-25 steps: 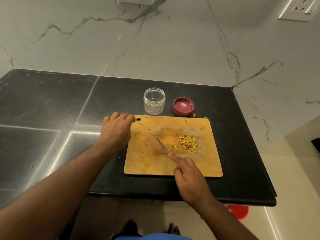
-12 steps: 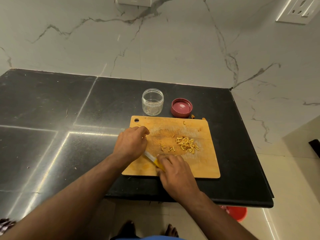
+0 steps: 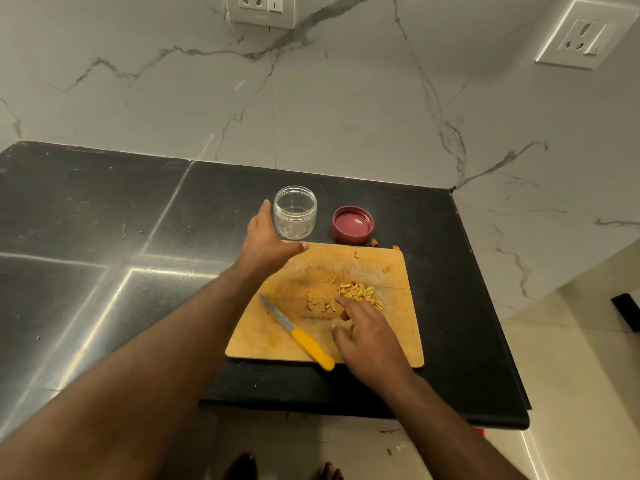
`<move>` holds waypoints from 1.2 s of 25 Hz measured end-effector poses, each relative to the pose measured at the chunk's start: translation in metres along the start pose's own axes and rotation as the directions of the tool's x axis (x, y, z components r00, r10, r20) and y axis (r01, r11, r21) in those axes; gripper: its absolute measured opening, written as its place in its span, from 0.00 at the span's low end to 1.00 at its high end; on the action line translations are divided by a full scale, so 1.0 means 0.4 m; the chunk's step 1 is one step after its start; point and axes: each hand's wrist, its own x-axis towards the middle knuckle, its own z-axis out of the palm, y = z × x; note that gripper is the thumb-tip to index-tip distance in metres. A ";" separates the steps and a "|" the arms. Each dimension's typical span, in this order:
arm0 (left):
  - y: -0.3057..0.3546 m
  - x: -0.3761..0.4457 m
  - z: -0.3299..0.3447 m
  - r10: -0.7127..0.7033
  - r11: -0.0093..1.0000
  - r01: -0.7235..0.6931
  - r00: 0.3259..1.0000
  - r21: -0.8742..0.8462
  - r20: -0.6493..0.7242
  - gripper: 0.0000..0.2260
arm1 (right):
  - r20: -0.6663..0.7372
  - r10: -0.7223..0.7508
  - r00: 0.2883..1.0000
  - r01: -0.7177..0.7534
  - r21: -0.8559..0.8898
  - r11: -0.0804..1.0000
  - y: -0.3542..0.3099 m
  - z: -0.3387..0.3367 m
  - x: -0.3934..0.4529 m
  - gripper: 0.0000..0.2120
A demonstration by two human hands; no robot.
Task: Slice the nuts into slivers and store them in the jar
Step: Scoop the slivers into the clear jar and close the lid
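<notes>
Nut slivers [image 3: 358, 293] lie in a small loose heap on the cutting board [image 3: 398, 327], a little toward its far right part, with a few strays scattered just left of the heap and more near the board's far edge. Nearest on the board, the knife [image 3: 298, 332] lies flat and let go, its yellow handle poking over the near edge and the blade angled toward the board's left side. Just right of the handle, the right hand [image 3: 367, 332] rests low over the board with fingers loosely spread, the forefinger tip touching the near edge of the heap; it holds nothing. At the board's far left corner the left hand [image 3: 268, 237] is spread wide, thumb stretched out over the board's edge and fingers reaching up beside the jar [image 3: 295, 212], close to its left wall but seemingly not yet touching. The jar stands upright and bare inside on the desk [image 3: 104, 220] just beyond the board, with its red lid [image 3: 352, 225] lying upturned to its right.

Slicing looks finished and the gathering is about to start. The risks I see: the overhanging knife handle sits close to the right wrist, so a careless sweep could knock it off the desk toward the bare feet below. The slivers are light and loose, so pinched handfuls may shed bits onto the desk. The clear jar looks light; a hasty grab could tip it.
</notes>
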 end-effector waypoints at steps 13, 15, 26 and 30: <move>0.026 0.154 0.109 0.010 0.989 0.010 0.991 0.147 -0.136 0.64 | 0.096 0.031 0.995 -0.037 0.057 0.998 0.024 -0.049 0.011 0.25; 0.024 0.162 0.113 0.008 0.993 0.012 0.985 0.113 -0.173 0.61 | 0.110 0.036 0.993 -0.043 0.057 0.997 0.030 -0.056 0.016 0.25; 0.040 -0.002 0.035 0.307 0.952 -0.307 0.952 0.007 0.006 0.55 | -0.044 0.094 0.995 -0.081 0.242 0.967 -0.040 -0.101 0.195 0.24; 0.023 -0.045 0.004 0.376 0.922 -0.385 0.917 0.047 0.133 0.56 | -0.071 0.256 0.964 -0.188 0.500 0.845 -0.096 -0.094 0.242 0.21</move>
